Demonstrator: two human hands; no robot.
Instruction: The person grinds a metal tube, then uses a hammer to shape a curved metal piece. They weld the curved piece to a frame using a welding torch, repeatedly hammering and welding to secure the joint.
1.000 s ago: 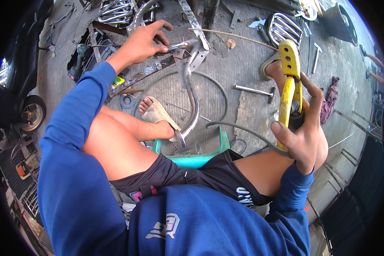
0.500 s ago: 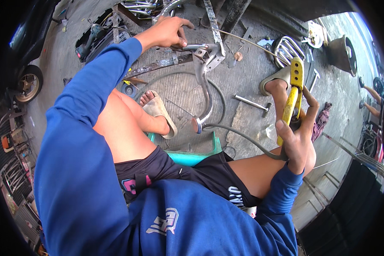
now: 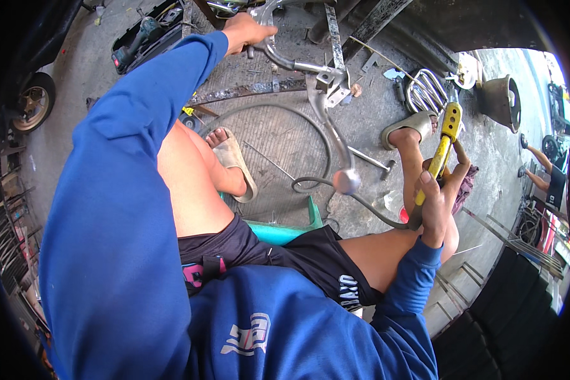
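My left hand (image 3: 242,33) is closed round the upper part of a bent shiny metal pipe (image 3: 277,58). This pipe curves down past a bracket with holes (image 3: 337,85) and ends in a blurred round end piece (image 3: 346,182) between my legs. In my right hand (image 3: 436,202), above my right knee, is a yellow welding electrode holder (image 3: 436,163), fingers wrapped round its handle. A thin welding rod (image 3: 386,58) slants from near its head toward the upper left. The grey cable (image 3: 377,214) trails from the holder and loops across the floor.
A rusty steel frame (image 3: 250,92) stands around the pipe. On the concrete lies a hammer (image 3: 377,162), partly behind the pipe. An open tool case with a power tool (image 3: 136,45) sits upper left; coiled metal tubes (image 3: 425,92) and a dark bucket (image 3: 500,101) are at right. A green stool (image 3: 282,233) is beneath me.
The bent pipe has shifted, its lower end swinging right. My left hand has moved up and slightly right. The electrode holder has tilted and dropped a little, still in my right hand.
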